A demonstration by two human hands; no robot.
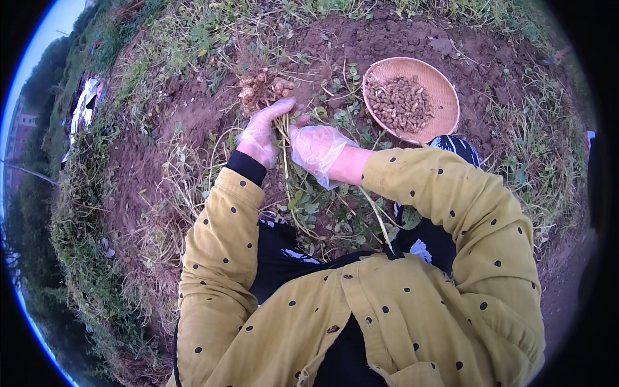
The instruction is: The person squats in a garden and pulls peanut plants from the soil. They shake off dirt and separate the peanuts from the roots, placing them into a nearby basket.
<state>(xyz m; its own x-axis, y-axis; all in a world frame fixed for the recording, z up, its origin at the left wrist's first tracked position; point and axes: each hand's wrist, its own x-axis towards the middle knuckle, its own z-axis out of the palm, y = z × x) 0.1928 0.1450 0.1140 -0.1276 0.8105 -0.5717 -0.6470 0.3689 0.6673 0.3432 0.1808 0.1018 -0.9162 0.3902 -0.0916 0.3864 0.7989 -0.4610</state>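
A peanut plant (287, 169) hangs between my hands, its root end topped by a cluster of peanut pods (259, 90) at the far side. My left hand (263, 132), in a thin clear plastic glove, is closed round the stems just below the pods, its thumb lying along them. Against the same stems from the right is my right hand (317, 147), also gloved. Its fingers curl toward the stems, though most of them are hidden behind the back of the hand. Leafy stems trail down between my legs.
To the right of my hands, a round woven basket (445, 97) stands tilted on the soil, with many loose peanuts (401, 104) in it. Pulled plants (171, 219) lie to the left. Reddish-brown soil (477, 61) and weeds surround me.
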